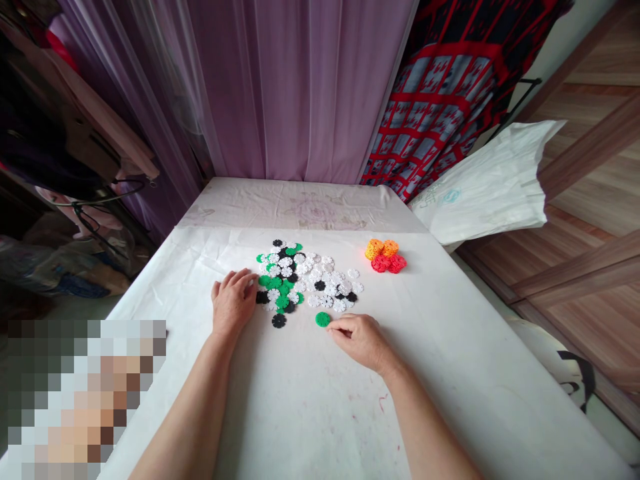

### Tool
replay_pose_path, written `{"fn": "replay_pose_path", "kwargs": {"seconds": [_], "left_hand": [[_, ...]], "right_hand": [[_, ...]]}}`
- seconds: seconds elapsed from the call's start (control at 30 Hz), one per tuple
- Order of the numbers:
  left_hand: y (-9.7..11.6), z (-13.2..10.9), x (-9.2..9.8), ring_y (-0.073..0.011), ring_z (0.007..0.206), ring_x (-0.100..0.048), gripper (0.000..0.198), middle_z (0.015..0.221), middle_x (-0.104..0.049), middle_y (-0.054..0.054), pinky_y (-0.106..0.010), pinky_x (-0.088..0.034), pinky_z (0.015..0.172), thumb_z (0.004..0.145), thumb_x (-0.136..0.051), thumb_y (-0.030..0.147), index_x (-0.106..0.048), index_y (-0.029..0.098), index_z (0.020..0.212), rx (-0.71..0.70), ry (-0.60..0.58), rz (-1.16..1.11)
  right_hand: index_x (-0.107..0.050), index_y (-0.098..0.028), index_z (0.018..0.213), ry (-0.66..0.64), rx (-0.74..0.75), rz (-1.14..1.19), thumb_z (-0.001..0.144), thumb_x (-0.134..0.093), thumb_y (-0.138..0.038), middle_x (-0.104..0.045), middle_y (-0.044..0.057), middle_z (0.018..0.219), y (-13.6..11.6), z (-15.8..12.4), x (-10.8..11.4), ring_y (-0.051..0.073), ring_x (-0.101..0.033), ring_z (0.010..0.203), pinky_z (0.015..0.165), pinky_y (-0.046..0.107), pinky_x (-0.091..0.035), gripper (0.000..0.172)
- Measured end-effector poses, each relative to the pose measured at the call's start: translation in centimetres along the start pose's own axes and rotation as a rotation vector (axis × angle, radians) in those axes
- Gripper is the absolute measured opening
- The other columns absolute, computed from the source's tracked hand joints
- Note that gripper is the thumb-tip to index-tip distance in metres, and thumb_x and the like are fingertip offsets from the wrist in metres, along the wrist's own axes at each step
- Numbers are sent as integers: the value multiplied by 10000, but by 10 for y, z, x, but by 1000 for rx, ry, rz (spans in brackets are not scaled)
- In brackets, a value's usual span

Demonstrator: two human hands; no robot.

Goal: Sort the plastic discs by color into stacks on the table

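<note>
A loose heap of white, black and green plastic flower-shaped discs (pixel 305 277) lies in the middle of the white-covered table (pixel 305 413). My left hand (pixel 233 300) rests palm down at the heap's left edge, its fingertips touching or almost touching a black disc (pixel 262 297). My right hand (pixel 357 340) lies lower right of the heap, holding nothing. Its fingertips are just right of a lone green disc (pixel 323 319). A lone black disc (pixel 279 321) lies below the heap, between my hands.
Orange discs (pixel 383 249) and red discs (pixel 387 263) sit in small stacks right of the heap. A white plastic bag (pixel 485 187) leans at the table's far right corner. A purple curtain (pixel 295 87) hangs behind the table. A pixelated patch covers the lower left.
</note>
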State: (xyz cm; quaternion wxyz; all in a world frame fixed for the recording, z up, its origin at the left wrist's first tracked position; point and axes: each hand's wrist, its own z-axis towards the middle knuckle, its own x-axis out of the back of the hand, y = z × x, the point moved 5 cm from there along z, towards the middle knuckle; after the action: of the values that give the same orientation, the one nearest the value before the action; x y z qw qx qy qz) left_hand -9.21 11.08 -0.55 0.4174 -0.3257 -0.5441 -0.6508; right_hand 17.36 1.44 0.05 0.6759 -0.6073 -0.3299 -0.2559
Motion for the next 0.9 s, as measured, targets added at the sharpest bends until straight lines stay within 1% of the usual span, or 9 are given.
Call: {"fn": "replay_pose_path", "kwargs": {"seconds": [0.23, 0.33, 0.4, 0.47, 0.53, 0.6, 0.67, 0.77, 0.9], "left_hand": [[-1, 0, -1, -289, 1363, -452, 336, 1374, -626, -26, -552, -263, 1145, 944, -428, 341, -702, 307, 1136, -4, 6, -8], [-2, 0, -2, -283, 1360, -457, 339, 1366, -632, -29, -540, -267, 1142, 949, -419, 352, -699, 305, 1134, -9, 6, -3], [-2, 1, -2, -279, 1360, -457, 342, 1365, -632, -32, -539, -261, 1144, 953, -412, 359, -696, 309, 1137, -11, 9, 1], [-3, 1, -2, -274, 1362, -454, 342, 1366, -632, -27, -536, -254, 1149, 954, -409, 362, -693, 317, 1140, -13, 11, 4], [-3, 1, -2, -273, 1361, -454, 340, 1365, -633, -21, -533, -255, 1149, 953, -411, 359, -694, 323, 1139, -13, 11, 6], [-3, 1, -2, -277, 1355, -459, 337, 1362, -635, -19, -535, -266, 1144, 949, -420, 354, -700, 329, 1135, -14, 13, 2], [-2, 1, -1, -281, 1347, -466, 332, 1356, -639, -19, -539, -274, 1140, 943, -433, 347, -707, 334, 1130, -14, 16, -6], [-2, 1, 0, -280, 1347, -464, 325, 1358, -638, -15, -541, -271, 1142, 939, -445, 342, -710, 339, 1127, -9, 15, -15], [-2, 0, -1, -287, 1359, -452, 325, 1373, -627, -14, -552, -259, 1145, 943, -440, 344, -705, 328, 1131, -1, 3, -19]], "right_hand": [[-790, -262, 796, 1, -9, 17, 812, -582, -183, -752, -9, 770, 2, 0, -1, 140, -655, 670, 622, 232, -452, 224], [-773, -247, 764, 5, 20, 46, 812, -576, -171, -738, -9, 738, 1, 1, 1, 137, -641, 655, 622, 229, -455, 216], [-758, -242, 752, 32, 52, 43, 825, -564, -166, -717, -13, 713, -5, 8, 5, 129, -620, 633, 620, 227, -451, 220], [-760, -253, 818, 59, 101, 2, 844, -563, -171, -721, -13, 773, -17, 21, 8, 122, -617, 652, 655, 230, -462, 215], [-760, -285, 963, 45, 173, -87, 858, -579, -182, -731, -5, 924, -33, 39, 7, 129, -641, 753, 741, 242, -480, 233], [-729, -313, 1113, -31, 256, -217, 863, -603, -196, -709, 14, 1041, -48, 58, -1, 156, -642, 907, 811, 261, -482, 303], [-707, -328, 1169, -113, 304, -332, 872, -624, -229, -681, 26, 1071, -58, 73, -12, 176, -614, 988, 826, 276, -477, 324], [-739, -337, 1084, -171, 327, -421, 880, -648, -274, -657, 23, 1039, -60, 85, -22, 180, -581, 1004, 804, 275, -460, 232], [-771, -316, 981, -155, 331, -437, 877, -672, -271, -646, 20, 993, -48, 83, -22, 172, -570, 965, 770, 269, -437, 151]]}}
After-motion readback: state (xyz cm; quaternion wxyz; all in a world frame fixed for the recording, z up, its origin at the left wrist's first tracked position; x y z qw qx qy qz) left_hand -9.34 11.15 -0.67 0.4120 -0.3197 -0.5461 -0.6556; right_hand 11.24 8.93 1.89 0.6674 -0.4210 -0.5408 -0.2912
